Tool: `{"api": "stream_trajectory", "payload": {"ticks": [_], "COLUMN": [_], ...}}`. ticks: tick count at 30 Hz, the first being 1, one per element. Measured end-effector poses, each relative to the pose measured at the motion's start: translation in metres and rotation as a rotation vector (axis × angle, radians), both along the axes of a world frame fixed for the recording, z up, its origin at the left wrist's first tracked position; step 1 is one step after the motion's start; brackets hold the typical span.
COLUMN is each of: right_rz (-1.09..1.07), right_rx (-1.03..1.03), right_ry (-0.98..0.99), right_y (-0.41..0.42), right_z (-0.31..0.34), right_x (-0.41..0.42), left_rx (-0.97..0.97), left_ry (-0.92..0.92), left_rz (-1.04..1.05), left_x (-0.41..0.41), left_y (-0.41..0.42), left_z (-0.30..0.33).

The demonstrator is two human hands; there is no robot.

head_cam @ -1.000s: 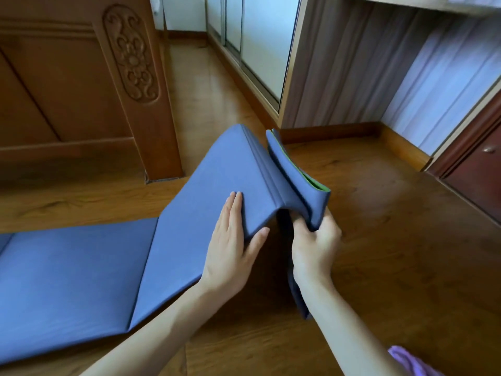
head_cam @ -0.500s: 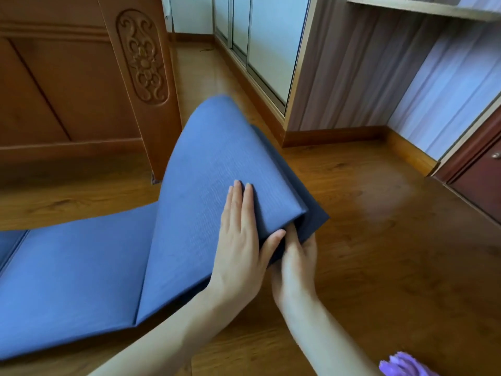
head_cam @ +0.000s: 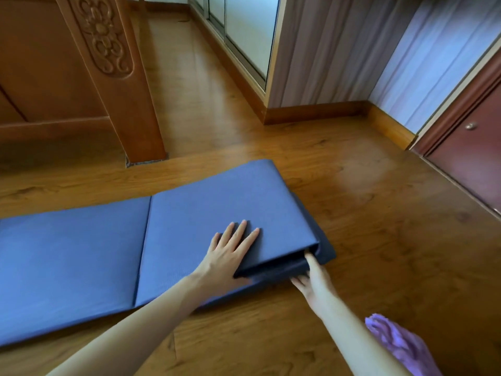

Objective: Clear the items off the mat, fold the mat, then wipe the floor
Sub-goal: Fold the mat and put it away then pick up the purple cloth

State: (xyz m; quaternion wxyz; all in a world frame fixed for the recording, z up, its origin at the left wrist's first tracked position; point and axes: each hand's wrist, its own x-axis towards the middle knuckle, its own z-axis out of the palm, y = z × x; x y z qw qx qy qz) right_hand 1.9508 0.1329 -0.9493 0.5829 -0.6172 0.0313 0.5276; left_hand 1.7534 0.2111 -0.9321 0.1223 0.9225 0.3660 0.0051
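Lying on the wood floor (head_cam: pixel 352 213), the blue mat (head_cam: pixel 81 253) has its right end folded into a stack. The left hand (head_cam: pixel 227 256) presses flat on top, fingers straight and slightly spread. The right hand (head_cam: pixel 311 280) sits at the stack's near edge — fingers partly tucked between layers, grip unclear. A purple cloth (head_cam: pixel 398 346) lies nearby.

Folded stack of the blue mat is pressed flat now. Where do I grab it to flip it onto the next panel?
Probably the blue mat stack's open right end, coming from the right: its layers gape there where the right hand reaches in. The left hand lies flat on top; the crease lies to its left.
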Motion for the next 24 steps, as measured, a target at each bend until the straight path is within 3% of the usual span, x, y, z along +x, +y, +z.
{"api": "stream_trajectory", "payload": {"ticks": [4, 12, 18, 21, 24], "right_rz": [0.055, 0.076, 0.085, 0.139, -0.052], "right_rx": [-0.044, 0.007, -0.012, -0.213, -0.339], "right_ry": [-0.042, 0.036, 0.164, -0.001, -0.437], "right_y": [-0.001, -0.008, -0.024, -0.032, -0.039], "right_z": [-0.005, -0.007, -0.018, -0.031, -0.040], "right_x": [0.009, 0.019, 0.034, 0.034, 0.039], "left_rx": [0.092, -0.022, 0.017, 0.030, 0.118], "left_ry": [0.019, -0.189, 0.000, 0.118, 0.133], "left_rz": [0.073, 0.044, -0.071, -0.144, -0.197], "left_x": [0.007, 0.034, 0.065, 0.070, 0.059], "left_y": [-0.005, -0.016, -0.026, -0.027, -0.027], "left_z": [-0.014, -0.016, -0.045, -0.063, -0.076]}}
